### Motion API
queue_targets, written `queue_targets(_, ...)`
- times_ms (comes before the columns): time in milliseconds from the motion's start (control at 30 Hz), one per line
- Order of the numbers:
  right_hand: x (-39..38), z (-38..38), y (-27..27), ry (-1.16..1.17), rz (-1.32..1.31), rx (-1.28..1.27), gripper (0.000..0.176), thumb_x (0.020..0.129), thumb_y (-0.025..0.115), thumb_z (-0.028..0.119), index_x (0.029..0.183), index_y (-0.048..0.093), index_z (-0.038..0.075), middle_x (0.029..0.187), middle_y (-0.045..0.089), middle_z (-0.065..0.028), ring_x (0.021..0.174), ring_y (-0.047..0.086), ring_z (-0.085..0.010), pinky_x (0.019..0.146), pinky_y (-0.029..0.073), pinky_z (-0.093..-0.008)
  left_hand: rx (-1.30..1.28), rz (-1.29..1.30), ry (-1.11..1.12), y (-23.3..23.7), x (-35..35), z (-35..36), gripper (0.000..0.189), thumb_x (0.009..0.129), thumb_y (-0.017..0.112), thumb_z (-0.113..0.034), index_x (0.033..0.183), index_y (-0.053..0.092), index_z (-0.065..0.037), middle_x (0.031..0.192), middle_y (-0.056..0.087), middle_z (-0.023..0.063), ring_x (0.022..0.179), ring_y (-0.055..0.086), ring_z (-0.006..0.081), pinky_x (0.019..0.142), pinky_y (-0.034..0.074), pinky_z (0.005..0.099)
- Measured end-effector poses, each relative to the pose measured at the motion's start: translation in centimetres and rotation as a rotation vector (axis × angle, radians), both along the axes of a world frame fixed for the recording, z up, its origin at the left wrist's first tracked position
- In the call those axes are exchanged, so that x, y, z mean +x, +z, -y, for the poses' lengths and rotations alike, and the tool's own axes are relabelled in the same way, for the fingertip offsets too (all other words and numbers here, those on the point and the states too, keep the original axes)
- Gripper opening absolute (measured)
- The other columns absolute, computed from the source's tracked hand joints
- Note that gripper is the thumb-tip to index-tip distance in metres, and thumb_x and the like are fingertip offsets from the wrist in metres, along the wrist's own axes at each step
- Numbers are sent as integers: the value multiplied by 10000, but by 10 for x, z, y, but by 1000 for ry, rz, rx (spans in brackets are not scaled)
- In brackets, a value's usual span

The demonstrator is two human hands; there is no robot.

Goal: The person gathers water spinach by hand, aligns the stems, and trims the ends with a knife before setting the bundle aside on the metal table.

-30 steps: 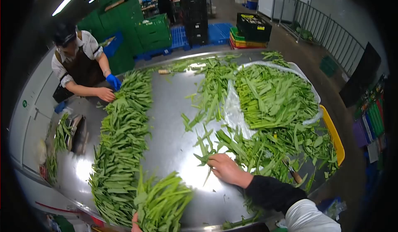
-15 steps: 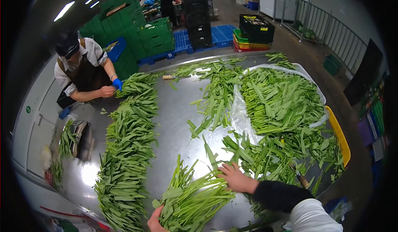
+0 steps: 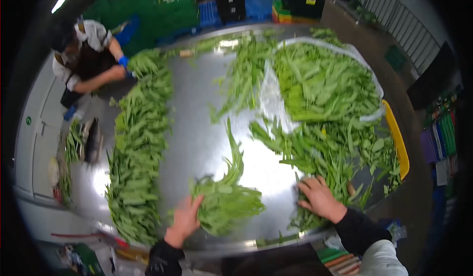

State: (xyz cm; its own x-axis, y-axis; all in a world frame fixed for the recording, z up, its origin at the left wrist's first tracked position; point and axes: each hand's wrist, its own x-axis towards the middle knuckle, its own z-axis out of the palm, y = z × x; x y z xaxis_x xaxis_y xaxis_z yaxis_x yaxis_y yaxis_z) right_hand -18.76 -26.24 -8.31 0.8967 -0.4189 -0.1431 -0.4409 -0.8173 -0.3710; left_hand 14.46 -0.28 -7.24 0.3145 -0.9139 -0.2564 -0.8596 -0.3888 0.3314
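Note:
A bunch of water spinach (image 3: 229,204), blurred by motion, lies near the front of the steel table (image 3: 197,113). My left hand (image 3: 186,219) grips its left side, thumb against the leaves; the fingers are partly hidden. To the right, my right hand (image 3: 319,197) rests with fingers spread over loose water spinach (image 3: 320,153) and holds no bunch. Just beyond that hand shows a wooden handle (image 3: 351,189), its other end covered by leaves. A long row of water spinach (image 3: 140,153) runs along the table on the left.
Behind the loose stems, a clear plastic bag (image 3: 273,96) holds a big heap of greens. A yellow crate (image 3: 395,138) stands at the right edge. Across the table, a co-worker with a blue glove (image 3: 123,61) handles the row's far end. Another wooden handle (image 3: 187,53) lies there.
My right hand has left the bunch and moved right to the loose greens. The stems that lay spread between my hands are now gathered beside my left hand. The view has tilted down.

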Motion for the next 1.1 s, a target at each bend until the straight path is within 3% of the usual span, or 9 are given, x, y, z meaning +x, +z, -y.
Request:
queue_targets(167, 19, -6, 8, 89, 105, 92, 501, 755, 689, 152, 1203, 494, 42, 1195, 493, -162, 1140, 460, -336, 1032, 287, -489, 177, 218, -153, -12, 14, -1, 863, 605, 755, -195, 1366, 353, -149, 1330, 340, 261, 1276, 294, 442, 992, 262, 589)
queue_targets(300, 20, -1, 4, 104, 149, 136, 411, 772, 668, 119, 1154, 528, 62, 1192, 500, -135, 1150, 458, -336, 1042, 284, -510, 88, 135, -157, 12, 20, 4, 974, 576, 800, -265, 1406, 300, -169, 1385, 279, 253, 1320, 239, 441, 1008, 229, 612)
queue_targets(433, 28, -6, 11, 129, 285, 338, 308, 784, 647, 102, 1079, 571, 50, 1165, 535, -123, 1088, 509, -326, 946, 412, -420, 138, 55, -95, 27, 22, -3, 1177, 479, 869, -321, 1452, 215, -224, 1479, 151, 230, 1363, 182, 421, 1043, 213, 588)
queue_targets(500, 36, -11, 7, 204, 324, 258, 292, 797, 639, 105, 1077, 577, 52, 1152, 548, -122, 1044, 542, -324, 857, 466, -381, 119, -245, 30, 41, 22, -5, 1229, 446, 888, -327, 1460, 199, -242, 1514, 68, 213, 1386, 145, 401, 1075, 200, 543)
queue_targets(667, 71, -21, 0, 159, 291, 441, 258, 823, 621, 139, 1068, 586, 63, 1056, 572, -107, 846, 606, -310, 718, 494, -385, -108, -562, 202, 48, 18, -22, 1134, 483, 872, -345, 1441, 292, -170, 1522, 150, 164, 1408, 145, 319, 1112, 176, 444)
queue_targets(800, 130, -34, -21, 117, 433, 398, 240, 812, 633, 146, 1032, 593, 58, 928, 584, -105, 719, 603, -295, 646, 480, -382, -529, -220, 470, 40, -37, -6, 591, 805, 644, -170, 1333, 433, -12, 1391, 414, 178, 1314, 361, 296, 1088, 258, 386)
queue_targets(933, 169, -50, -41, 151, 434, 324, 222, 806, 632, 151, 998, 591, 47, 894, 585, -105, 690, 591, -286, 633, 475, -372, -355, 144, 333, -10, -73, 21, 661, 814, 649, -212, 1370, 353, -10, 1429, 323, 212, 1352, 258, 362, 1097, 202, 457)
queue_targets(1033, 175, -36, -60, 179, 473, 551, 219, 842, 626, 202, 967, 581, 27, 849, 608, -103, 702, 619, -284, 607, 490, -368, -350, 91, 434, -45, -74, 22, 734, 812, 655, -236, 1396, 278, -1, 1457, 255, 218, 1369, 196, 373, 1099, 160, 482)
queue_targets(1100, 167, -24, -66, -119, 226, 1398, 201, 894, 585, 214, 947, 547, 24, 812, 624, -75, 634, 616, -202, 558, 488, -302, -378, 87, 434, -53, -75, 20, 771, 810, 657, -247, 1404, 242, 15, 1465, 234, 220, 1373, 188, 368, 1101, 152, 480)
